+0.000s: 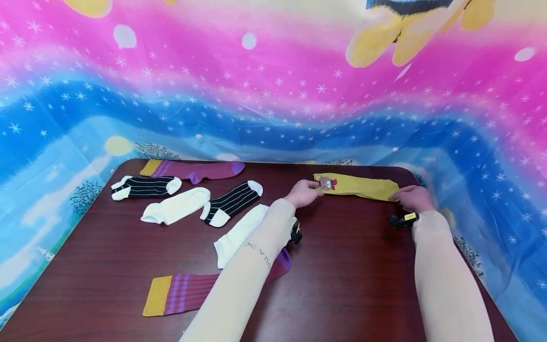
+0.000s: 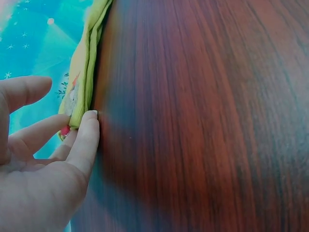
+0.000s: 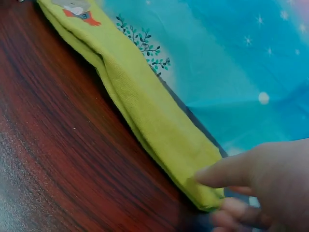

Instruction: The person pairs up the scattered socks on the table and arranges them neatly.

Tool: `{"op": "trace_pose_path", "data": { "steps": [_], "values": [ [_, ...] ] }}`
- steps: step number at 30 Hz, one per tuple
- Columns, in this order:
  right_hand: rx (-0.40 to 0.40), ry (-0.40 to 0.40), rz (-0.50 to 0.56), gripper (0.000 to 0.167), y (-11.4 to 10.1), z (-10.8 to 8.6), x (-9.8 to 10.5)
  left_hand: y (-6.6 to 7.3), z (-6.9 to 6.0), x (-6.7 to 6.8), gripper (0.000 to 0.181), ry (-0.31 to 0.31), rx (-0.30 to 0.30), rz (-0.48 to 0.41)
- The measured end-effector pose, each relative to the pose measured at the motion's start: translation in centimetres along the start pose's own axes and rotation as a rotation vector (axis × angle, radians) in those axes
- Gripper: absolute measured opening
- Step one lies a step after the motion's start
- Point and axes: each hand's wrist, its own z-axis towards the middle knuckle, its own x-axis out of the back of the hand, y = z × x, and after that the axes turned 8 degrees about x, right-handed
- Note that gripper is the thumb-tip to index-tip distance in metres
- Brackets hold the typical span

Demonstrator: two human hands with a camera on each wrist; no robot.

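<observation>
A yellow sock (image 1: 361, 186) with a bear picture near one end lies along the far edge of the table; two layers show at its side in the right wrist view. At the bear end, my left hand (image 1: 304, 193) touches the sock with fairly straight fingers. Its thumb stands apart from the cloth in the left wrist view. My right hand (image 1: 415, 198) pinches the other end, one digit on top and curled fingertips (image 3: 236, 208) at the end edge.
Left on the dark wooden table (image 1: 342, 275) lie two striped black socks (image 1: 147, 187), two white socks (image 1: 177, 205) and two purple socks with yellow cuffs (image 1: 205, 171). My left forearm crosses above the nearer purple sock. A printed cloth (image 1: 273, 85) hangs around the table.
</observation>
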Motion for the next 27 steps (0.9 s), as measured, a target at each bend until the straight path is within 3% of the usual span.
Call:
{"op": "trace_pose_path", "data": {
  "steps": [6, 11, 16, 27],
  "values": [
    [-0.016, -0.092, 0.057, 0.062, -0.5, 0.1, 0.1, 0.1, -0.1, 0.1, 0.049, -0.023, 0.014, -0.013],
    [0.036, -0.049, 0.016, 0.062, -0.7, 0.3, 0.1, 0.2, -0.1, 0.1, 0.051, -0.02, 0.008, -0.057],
    [0.076, -0.018, 0.091, 0.063, -1.0, 0.5, -0.5, 0.2, 0.1, 0.1, 0.058, 0.011, -0.027, -0.069],
    [0.101, -0.006, 0.143, 0.062, -1.7, 0.6, -1.4, -0.1, 0.1, 0.4, 0.068, -0.005, -0.014, -0.109]
  ]
}}
